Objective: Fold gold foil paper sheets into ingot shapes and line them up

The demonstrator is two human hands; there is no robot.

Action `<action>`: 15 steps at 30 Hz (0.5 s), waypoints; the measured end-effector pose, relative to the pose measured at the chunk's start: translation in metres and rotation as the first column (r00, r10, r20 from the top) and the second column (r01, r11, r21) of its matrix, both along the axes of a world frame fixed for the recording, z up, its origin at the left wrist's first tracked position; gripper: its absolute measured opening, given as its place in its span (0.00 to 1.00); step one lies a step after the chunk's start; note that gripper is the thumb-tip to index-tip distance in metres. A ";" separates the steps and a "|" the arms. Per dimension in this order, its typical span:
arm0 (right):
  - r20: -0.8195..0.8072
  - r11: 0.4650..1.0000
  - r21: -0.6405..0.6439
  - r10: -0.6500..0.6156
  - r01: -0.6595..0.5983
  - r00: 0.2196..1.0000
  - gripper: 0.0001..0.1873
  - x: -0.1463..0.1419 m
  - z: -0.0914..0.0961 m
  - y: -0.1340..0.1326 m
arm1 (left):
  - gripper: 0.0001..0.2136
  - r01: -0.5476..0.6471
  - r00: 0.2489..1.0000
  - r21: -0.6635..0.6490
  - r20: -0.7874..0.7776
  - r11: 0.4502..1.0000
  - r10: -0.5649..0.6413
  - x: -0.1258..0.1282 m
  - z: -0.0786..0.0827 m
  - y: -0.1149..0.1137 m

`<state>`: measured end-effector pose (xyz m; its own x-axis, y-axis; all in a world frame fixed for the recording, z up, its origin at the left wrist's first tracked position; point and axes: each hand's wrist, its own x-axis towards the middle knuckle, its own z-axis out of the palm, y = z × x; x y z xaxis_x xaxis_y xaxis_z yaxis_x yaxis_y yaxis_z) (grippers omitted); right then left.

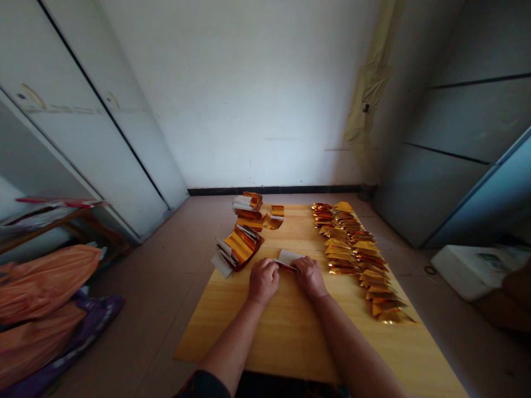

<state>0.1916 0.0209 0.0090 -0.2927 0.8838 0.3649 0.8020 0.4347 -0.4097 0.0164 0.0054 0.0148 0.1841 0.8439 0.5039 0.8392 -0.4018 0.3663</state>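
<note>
Both hands grip one sheet of foil paper (289, 257) near the middle of the wooden board. Its pale backing faces up, and a thin strip along its near edge is folded or rolled. My left hand (264, 279) pinches the left end, fingers closed. At the right end, the fingers of my right hand (310, 276) are closed on the same sheet. Curled stacks of gold foil sheets (239, 246) lie to the left, beyond my left hand. Rows of folded gold foil pieces (357, 243) stand along the board's right side.
The wooden board (290, 337) reaches from my body toward the white wall (257, 110). Cabinets (91, 110) stand on the left, with orange bags (41, 282) on the floor below. A white box (467, 271) sits on the floor at right.
</note>
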 end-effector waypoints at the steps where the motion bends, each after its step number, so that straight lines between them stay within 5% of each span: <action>1: 0.004 1.000 -0.001 0.005 -0.005 1.000 0.11 0.000 0.000 0.000 | 0.10 -0.036 0.999 0.022 0.041 0.999 0.035 -0.001 0.000 0.000; 4: 0.002 1.000 -0.005 0.024 -0.024 1.000 0.13 0.002 -0.001 -0.001 | 0.15 -0.075 0.991 0.102 0.123 0.992 0.062 -0.001 -0.001 0.000; 7: 0.024 0.998 -0.030 0.053 -0.052 0.998 0.14 0.005 0.002 -0.004 | 0.23 0.025 0.995 0.143 0.090 0.989 -0.038 0.000 -0.004 0.002; 11: 0.087 0.995 -0.044 0.091 -0.087 0.992 0.12 0.007 0.012 -0.014 | 0.21 0.192 0.981 0.056 -0.041 0.980 -0.190 0.000 -0.005 0.003; 15: 0.120 0.993 -0.017 0.114 -0.113 0.986 0.11 0.007 0.020 -0.023 | 0.17 0.202 0.970 -0.060 -0.123 0.977 -0.208 0.001 -0.002 0.000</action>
